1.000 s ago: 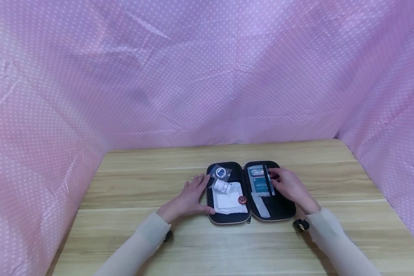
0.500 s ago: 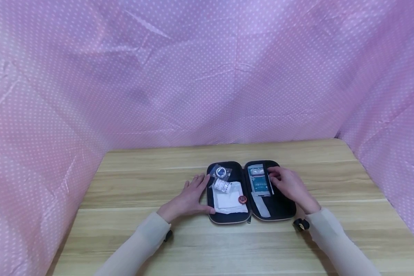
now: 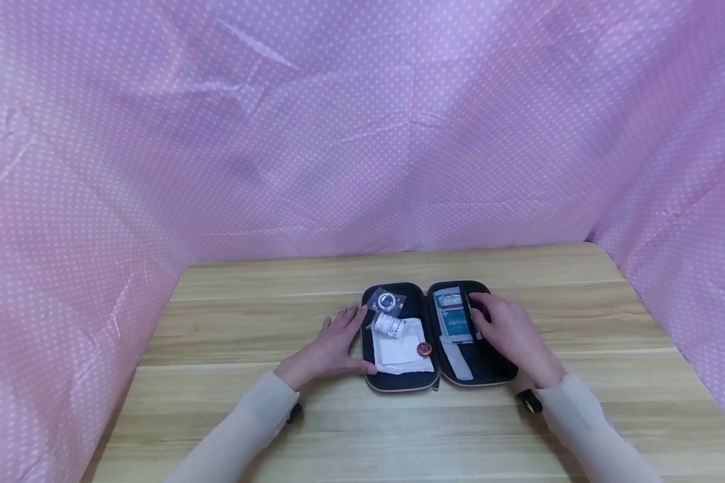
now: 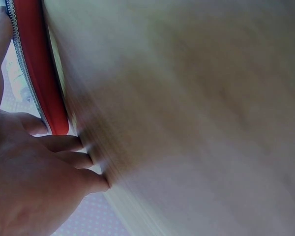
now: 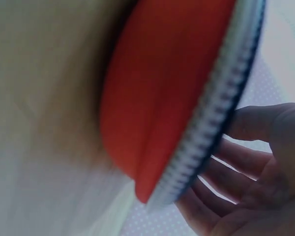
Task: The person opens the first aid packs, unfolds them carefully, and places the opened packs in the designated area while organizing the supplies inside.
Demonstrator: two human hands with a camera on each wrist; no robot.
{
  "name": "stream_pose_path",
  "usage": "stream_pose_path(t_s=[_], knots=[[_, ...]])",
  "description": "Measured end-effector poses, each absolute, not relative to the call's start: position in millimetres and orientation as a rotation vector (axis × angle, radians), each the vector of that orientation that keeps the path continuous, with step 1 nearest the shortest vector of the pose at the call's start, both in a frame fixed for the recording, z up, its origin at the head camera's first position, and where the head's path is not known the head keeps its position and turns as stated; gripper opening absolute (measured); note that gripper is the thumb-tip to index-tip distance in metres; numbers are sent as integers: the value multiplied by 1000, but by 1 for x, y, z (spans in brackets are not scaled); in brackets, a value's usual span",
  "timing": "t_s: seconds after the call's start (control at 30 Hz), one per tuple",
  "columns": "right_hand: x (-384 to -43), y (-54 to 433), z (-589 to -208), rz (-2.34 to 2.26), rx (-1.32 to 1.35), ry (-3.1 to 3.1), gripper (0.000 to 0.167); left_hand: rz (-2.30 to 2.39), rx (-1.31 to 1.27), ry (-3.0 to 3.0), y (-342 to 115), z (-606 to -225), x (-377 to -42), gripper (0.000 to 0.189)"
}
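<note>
A zip case (image 3: 401,384), black inside and red outside, lies spread on the table. My left hand (image 3: 329,349) rests at its left edge, fingers spread, thumb and forefinger touching the rim. My right hand (image 3: 510,332) reaches into the right half, its bent fingers at a black elastic strap (image 3: 467,312) that crosses a teal-and-white packet (image 3: 455,323). The case hides those fingertips in the right wrist view, so I cannot tell whether they pinch strap or packet. The left half holds a white packet (image 3: 401,359), a wrapped roll (image 3: 389,326) and a bagged ring-shaped item (image 3: 388,302).
A small red disc (image 3: 424,349) sits on the white packet. Below the teal packet lies a pale strip (image 3: 457,363). The wooden table (image 3: 248,315) extends on both sides of the case, with a pink dotted cloth (image 3: 362,134) hanging behind it.
My right hand has shifted slightly and turned over the strap, so its fingers show less. My left hand and the case have stayed in place.
</note>
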State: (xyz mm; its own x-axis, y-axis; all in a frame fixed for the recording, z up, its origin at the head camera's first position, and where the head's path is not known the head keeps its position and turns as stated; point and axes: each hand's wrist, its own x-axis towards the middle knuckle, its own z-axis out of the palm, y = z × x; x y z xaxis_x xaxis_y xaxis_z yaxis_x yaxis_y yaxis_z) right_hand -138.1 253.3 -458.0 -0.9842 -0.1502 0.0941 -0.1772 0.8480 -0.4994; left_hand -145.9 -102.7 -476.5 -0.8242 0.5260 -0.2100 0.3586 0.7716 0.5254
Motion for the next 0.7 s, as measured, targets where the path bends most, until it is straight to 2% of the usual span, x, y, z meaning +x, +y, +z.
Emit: stream_pose_path(t_s=[0.7], knots=[[-100,218,-460,1066,586,-2757,37,697,686,2613,-102,-474,-145,119]])
